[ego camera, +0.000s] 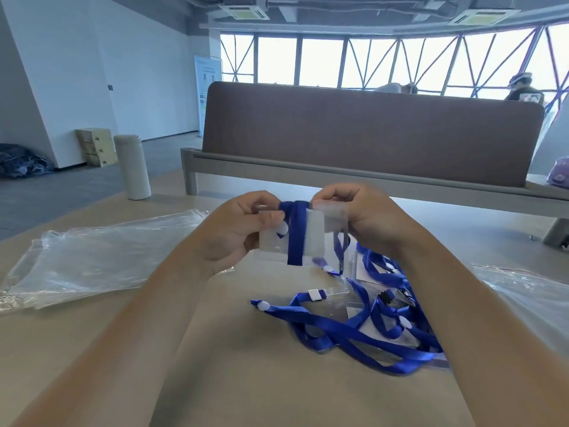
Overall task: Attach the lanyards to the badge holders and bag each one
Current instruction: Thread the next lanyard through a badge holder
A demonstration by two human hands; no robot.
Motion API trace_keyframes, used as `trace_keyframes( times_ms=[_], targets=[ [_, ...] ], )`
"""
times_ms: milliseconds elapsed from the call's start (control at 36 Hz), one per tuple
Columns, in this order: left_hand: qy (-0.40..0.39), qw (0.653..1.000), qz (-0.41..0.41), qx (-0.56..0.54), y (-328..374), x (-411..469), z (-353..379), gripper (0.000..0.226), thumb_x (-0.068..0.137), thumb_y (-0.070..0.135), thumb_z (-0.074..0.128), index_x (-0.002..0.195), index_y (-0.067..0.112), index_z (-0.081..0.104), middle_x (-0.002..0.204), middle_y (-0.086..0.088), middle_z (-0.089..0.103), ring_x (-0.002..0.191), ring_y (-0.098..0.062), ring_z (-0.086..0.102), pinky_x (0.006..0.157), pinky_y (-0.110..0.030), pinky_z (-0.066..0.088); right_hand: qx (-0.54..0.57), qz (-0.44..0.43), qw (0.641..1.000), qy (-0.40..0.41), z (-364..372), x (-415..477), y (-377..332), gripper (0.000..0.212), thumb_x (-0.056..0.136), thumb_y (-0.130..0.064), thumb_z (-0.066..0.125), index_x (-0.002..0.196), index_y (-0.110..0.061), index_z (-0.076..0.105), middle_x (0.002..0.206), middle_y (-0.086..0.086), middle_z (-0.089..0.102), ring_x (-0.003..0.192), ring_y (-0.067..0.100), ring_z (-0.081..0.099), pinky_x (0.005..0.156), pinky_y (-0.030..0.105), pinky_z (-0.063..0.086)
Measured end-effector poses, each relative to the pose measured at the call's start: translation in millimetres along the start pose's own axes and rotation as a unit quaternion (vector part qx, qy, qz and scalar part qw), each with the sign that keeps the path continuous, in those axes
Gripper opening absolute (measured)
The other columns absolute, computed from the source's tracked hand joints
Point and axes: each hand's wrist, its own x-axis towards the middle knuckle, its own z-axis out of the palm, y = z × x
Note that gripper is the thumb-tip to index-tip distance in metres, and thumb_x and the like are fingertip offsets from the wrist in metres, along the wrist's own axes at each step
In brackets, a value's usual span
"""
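L hand (243, 223): fingers pinch top-left of the see-through plastic badge holder (317, 229), mid frame, held up.
R hand (363, 217): fingers pinch its top-right edge.
Blue ribbon lanyard (297, 232): goes over holder's top, hangs down its front.
Pile of blue lanyards & clear holders (354, 318): lower right, on pale wood surface (246, 371).
Clear plastic bags (92, 257): flat, left side.

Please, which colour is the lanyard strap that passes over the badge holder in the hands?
Blue: the lanyard strap is plain royal blue, shown best in the head view.
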Motion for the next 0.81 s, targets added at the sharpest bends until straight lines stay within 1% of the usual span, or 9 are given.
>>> trace_keyframes(
  times_ms=[111, 194, 278, 444, 500, 583, 694, 750, 806],
  targets=[
    [0.021, 0.992, 0.021, -0.121, 0, 2, -1, 0.01, 0.085, 0.011, 0.058, 0.081, 0.015, 0.065, 0.077, -0.002, 0.069, 0.068, -0.015, 0.063, 0.062, -0.027, 0.057, 0.038, 0.023, 0.999, -0.027, 7, -2, 3, 0.015, 0.093, -0.013, 0.06, 0.094, -0.014, 0.075, 0.076, -0.002, 0.07, 0.07, 0.013, 0.058, 0.06, 0.016, 0.052],
    [0.06, 0.988, 0.023, -0.142, -3, 6, -3, 0.019, 0.092, 0.011, 0.057, 0.081, 0.022, 0.07, 0.088, -0.001, 0.07, 0.08, -0.017, 0.065, 0.067, -0.029, 0.059, 0.102, 0.057, 0.99, -0.073, 14, 0, 9, 0.014, 0.094, -0.009, 0.059, 0.101, -0.006, 0.071, 0.079, 0.005, 0.065, 0.07, 0.02, 0.05, 0.068, 0.024, 0.051],
    [0.114, 0.984, 0.021, -0.135, -6, 8, -3, 0.019, 0.098, 0.01, 0.055, 0.088, 0.023, 0.065, 0.095, -0.001, 0.069, 0.089, -0.02, 0.063, 0.07, -0.032, 0.058, 0.107, 0.073, 0.988, -0.084, 20, 2, 14, 0.015, 0.096, -0.015, 0.06, 0.093, -0.007, 0.072, 0.083, 0.009, 0.065, 0.069, 0.021, 0.048, 0.072, 0.03, 0.049],
    [0.232, 0.969, 0.01, -0.088, -10, 13, -3, 0.008, 0.095, 0.015, 0.063, 0.092, 0.023, 0.064, 0.099, -0.002, 0.07, 0.09, -0.022, 0.064, 0.072, -0.034, 0.057, -0.001, 0.095, 0.991, -0.093, 26, 2, 18, 0.019, 0.098, -0.017, 0.057, 0.106, -0.016, 0.074, 0.084, 0.004, 0.072, 0.066, 0.015, 0.059, 0.072, 0.027, 0.054],
    [0.269, 0.962, 0.015, -0.042, -12, 14, -6, 0.008, 0.094, 0.016, 0.065, 0.091, 0.024, 0.064, 0.1, -0.003, 0.069, 0.09, -0.024, 0.065, 0.073, -0.037, 0.059, -0.064, 0.096, 0.987, -0.11, 30, 2, 15, 0.018, 0.098, -0.02, 0.057, 0.105, -0.018, 0.074, 0.087, 0.001, 0.074, 0.066, 0.013, 0.062, 0.074, 0.026, 0.056],
    [0.302, 0.951, 0.026, 0.063, -12, 13, -7, 0.002, 0.084, 0.026, 0.07, 0.083, 0.026, 0.068, 0.091, -0.004, 0.071, 0.088, -0.037, 0.066, 0.08, -0.051, 0.057, -0.161, 0.087, 0.976, -0.118, 34, 1, 9, 0.019, 0.096, -0.021, 0.058, 0.087, -0.021, 0.075, 0.091, -0.006, 0.075, 0.062, 0.005, 0.063, 0.067, 0.021, 0.051],
    [0.33, 0.922, 0.056, 0.194, -14, 14, -6, 0.006, 0.089, 0.019, 0.064, 0.088, 0.015, 0.068, 0.087, -0.003, 0.068, 0.076, -0.016, 0.057, 0.066, -0.027, 0.043, -0.231, 0.081, 0.961, -0.131, 34, 2, 3, 0.009, 0.09, -0.018, 0.065, 0.084, -0.021, 0.071, 0.071, -0.005, 0.071, 0.059, 0.005, 0.062, 0.062, 0.019, 0.047],
    [0.327, 0.91, 0.072, 0.242, -15, 15, -6, 0.008, 0.091, 0.017, 0.062, 0.088, 0.011, 0.066, 0.081, 0.0, 0.065, 0.072, -0.014, 0.052, 0.063, -0.024, 0.039, -0.25, 0.078, 0.955, -0.136, 33, 3, 1, 0.009, 0.089, -0.016, 0.066, 0.096, -0.02, 0.069, 0.073, -0.005, 0.07, 0.06, 0.007, 0.063, 0.062, 0.02, 0.049],
    [0.313, 0.901, 0.075, 0.292, -15, 15, -3, 0.009, 0.094, 0.018, 0.059, 0.089, 0.013, 0.065, 0.078, 0.004, 0.062, 0.07, -0.011, 0.053, 0.062, -0.021, 0.037, -0.263, 0.073, 0.954, -0.124, 33, 4, -1, 0.025, 0.089, -0.017, 0.068, 0.112, -0.023, 0.065, 0.078, -0.005, 0.071, 0.06, 0.006, 0.064, 0.061, 0.019, 0.051]
  ],
)
